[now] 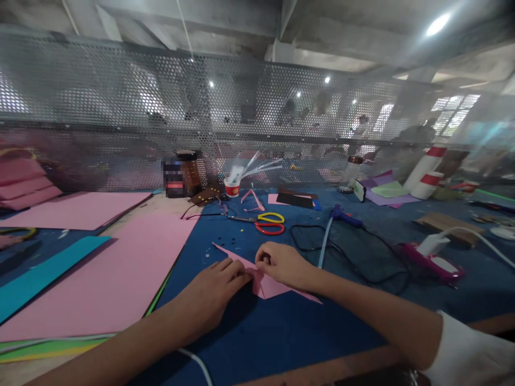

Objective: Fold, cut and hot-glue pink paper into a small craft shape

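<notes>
A folded piece of pink paper point(270, 288) lies on the blue tabletop, its pointed ends reaching out to the upper left and lower right. Fingers bent together, my left hand point(221, 281) grips the paper's left part near its middle fold. Close beside it, my right hand point(281, 261) is curled with thumb and forefinger pinched on the paper's upper edge. My fingers cover part of the folds. Just beyond the hands lie scissors point(270, 229) with one yellow and one red handle, apart from the paper.
Large pink sheets point(108, 273) and a teal strip point(52, 273) spread at left. Eyeglasses point(205, 213) and a red-and-white cup point(232, 187) stand beyond the scissors. Rightward are a blue glue gun point(346, 215) with its black cord and a magenta power strip point(436, 262). Perforated metal screen point(241, 112) behind.
</notes>
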Demonstrator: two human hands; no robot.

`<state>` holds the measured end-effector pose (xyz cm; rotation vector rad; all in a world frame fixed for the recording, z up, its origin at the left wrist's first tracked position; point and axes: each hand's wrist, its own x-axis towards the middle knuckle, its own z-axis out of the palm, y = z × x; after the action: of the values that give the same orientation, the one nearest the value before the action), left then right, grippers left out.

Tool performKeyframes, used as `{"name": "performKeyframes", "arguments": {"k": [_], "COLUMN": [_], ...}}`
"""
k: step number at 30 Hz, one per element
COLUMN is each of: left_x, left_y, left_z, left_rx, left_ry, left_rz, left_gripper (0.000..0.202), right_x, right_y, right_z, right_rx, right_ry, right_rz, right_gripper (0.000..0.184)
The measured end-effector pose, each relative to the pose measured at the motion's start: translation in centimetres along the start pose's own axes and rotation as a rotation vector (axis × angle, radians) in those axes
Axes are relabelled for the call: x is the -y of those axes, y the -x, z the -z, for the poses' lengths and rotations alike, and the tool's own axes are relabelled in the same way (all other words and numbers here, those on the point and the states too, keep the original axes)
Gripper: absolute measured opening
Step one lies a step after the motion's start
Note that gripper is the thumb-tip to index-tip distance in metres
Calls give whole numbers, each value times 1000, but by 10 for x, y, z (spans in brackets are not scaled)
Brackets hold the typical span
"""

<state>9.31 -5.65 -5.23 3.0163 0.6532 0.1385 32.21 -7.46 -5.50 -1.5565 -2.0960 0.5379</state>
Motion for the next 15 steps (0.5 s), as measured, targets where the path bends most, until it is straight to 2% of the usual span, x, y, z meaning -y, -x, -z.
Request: {"name": "performKeyframes", "arguments": {"k": [4,7,11,15], "left_x": [0,-2,-5,-4], "left_y": [9,12,13,17], "left_z": [0,-2,-2,-1], "left_rx": [14,23,65,37], "left_ry": [11,-58,-109,-54], "left_rz": [-10,-26,-22,-2], "left_gripper": [68,74,72,70], "right_x": [1,0,1,2], "right_y": [2,2,2,2], "right_z": [1,2,4,5], "right_rx": [-3,12,15,26], "right_ry": [-3,-4,1,-10], "right_rz": [3,-5,-1,-14], "right_gripper": [11,11,12,12]}}
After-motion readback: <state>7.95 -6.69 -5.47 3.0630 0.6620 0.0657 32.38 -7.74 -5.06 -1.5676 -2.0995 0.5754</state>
